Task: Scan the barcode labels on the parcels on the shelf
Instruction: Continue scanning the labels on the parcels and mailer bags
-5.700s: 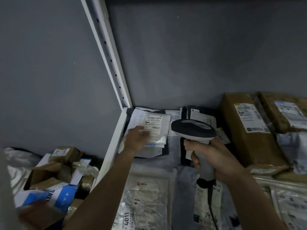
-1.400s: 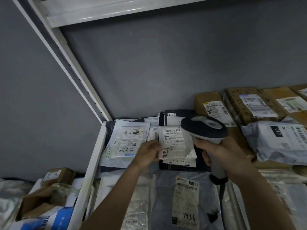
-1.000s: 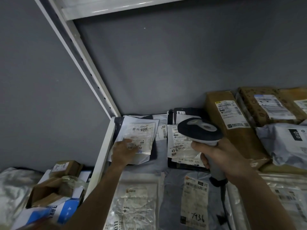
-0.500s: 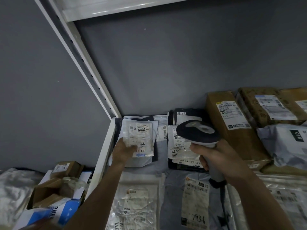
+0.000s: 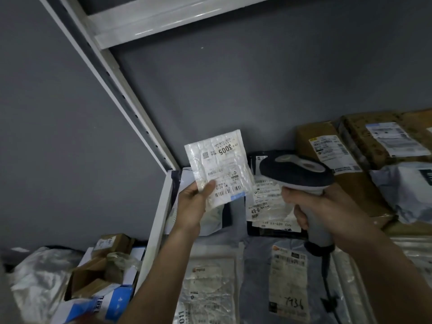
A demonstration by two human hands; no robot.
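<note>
At the far left, below the shelf, a heap of loose items lies in shadow: a crumpled grey plastic bag (image 5: 39,274), small brown cartons (image 5: 109,244) and a blue-and-white package (image 5: 109,302). A white slotted upright (image 5: 121,90) slants down to the white shelf edge (image 5: 159,220), which borders the parcels.

The left hand (image 5: 194,206) is raised above the shelf's back left corner and holds a small clear parcel (image 5: 219,169) upright in the air, its thumb pressed on the front lower left and its fingers curled behind, clamped on the packet. Its white barcode label (image 5: 224,171) faces the camera, upside down, with "3005" legible near the top.

Just right of it, the right hand (image 5: 322,211) has its fingers wrapped tight round the grey grip of a barcode scanner (image 5: 294,169), whose dark head sits beside the held parcel, close to its right edge. A cable (image 5: 327,284) drops from the handle.

Under the hands, flat plastic mailers (image 5: 273,206) with labels cover the shelf; one label near the front bears handwritten "7936" (image 5: 293,302). Further right, brown cardboard boxes (image 5: 327,146) with shipping labels lean against the grey wall, and a grey poly bag (image 5: 406,190) lies in front of them.
</note>
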